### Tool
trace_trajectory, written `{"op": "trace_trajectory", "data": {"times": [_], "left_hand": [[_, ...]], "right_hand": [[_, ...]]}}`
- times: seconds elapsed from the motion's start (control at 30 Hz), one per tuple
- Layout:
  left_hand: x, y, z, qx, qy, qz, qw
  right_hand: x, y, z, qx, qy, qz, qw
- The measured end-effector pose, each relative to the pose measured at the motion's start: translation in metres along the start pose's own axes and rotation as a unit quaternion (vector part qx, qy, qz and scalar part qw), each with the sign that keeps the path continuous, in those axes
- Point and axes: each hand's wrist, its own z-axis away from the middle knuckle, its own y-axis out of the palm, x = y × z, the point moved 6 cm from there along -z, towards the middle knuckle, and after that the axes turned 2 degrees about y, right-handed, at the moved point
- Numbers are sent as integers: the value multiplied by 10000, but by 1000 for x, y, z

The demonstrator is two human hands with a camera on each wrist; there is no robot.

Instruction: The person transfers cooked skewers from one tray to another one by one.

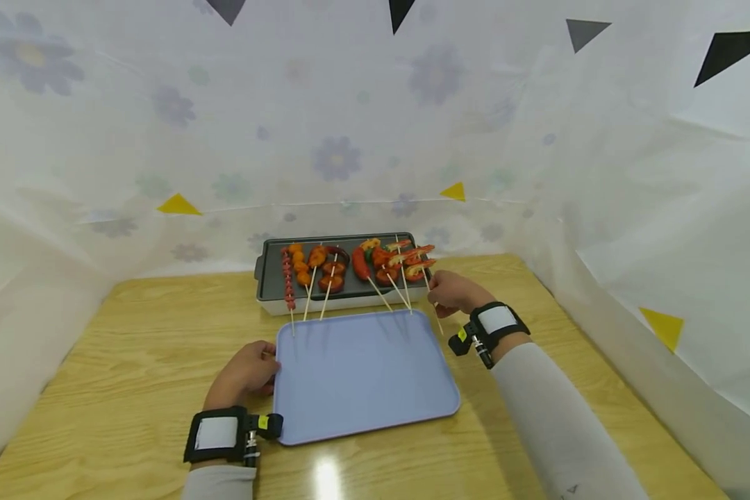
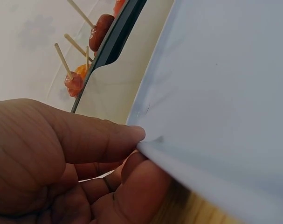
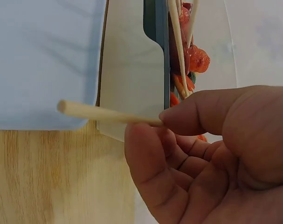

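My left hand (image 1: pixel 250 368) pinches the left rim of a pale blue rectangular tray (image 1: pixel 365 378), thumb on top and fingers beneath. In the left wrist view the thumb (image 2: pixel 125 135) presses on the tray's edge near a corner. My right hand (image 1: pixel 456 293), at the right end of an electric griddle (image 1: pixel 344 304), pinches the bare wooden stick (image 3: pixel 104 114) of a shrimp skewer between thumb and forefinger. The stick's blunt end points back past the tray's far right corner. Orange-red shrimp (image 1: pixel 420 269) on this skewer lie over the griddle's right edge, beside other shrimp.
Several more skewers lie across the griddle, among them small red pieces (image 1: pixel 288 278), orange balls (image 1: pixel 300 264) and a red sausage (image 1: pixel 360 264). Their sticks overhang its front toward the tray. A patterned white curtain (image 1: pixel 337 125) hangs behind the wooden table (image 1: pixel 144 347).
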Motion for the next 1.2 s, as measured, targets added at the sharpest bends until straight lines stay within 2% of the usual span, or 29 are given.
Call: {"op": "trace_trajectory", "data": {"times": [0.23, 0.53, 0.77, 0.93, 1.07, 1.2], "left_hand": [[0, 1, 1, -7, 59, 156, 9999], [2, 1, 0, 3, 17, 89, 10000], [3, 4, 1, 32, 12, 181, 9998], [2, 4, -2, 48, 3, 102, 9999], [2, 1, -1, 13, 14, 6, 10000], [1, -1, 1, 20, 30, 102, 9999]], "right_hand": [[-2, 0, 7, -301, -133, 198, 9993], [-15, 2, 16, -545, -176, 333, 9978], [-16, 5, 29, -502, -363, 105, 9980], [-11, 8, 40, -635, -564, -1, 9964], [-10, 12, 50, -869, -711, 180, 9935], [-13, 17, 63, -1061, -756, 458, 9904]]}}
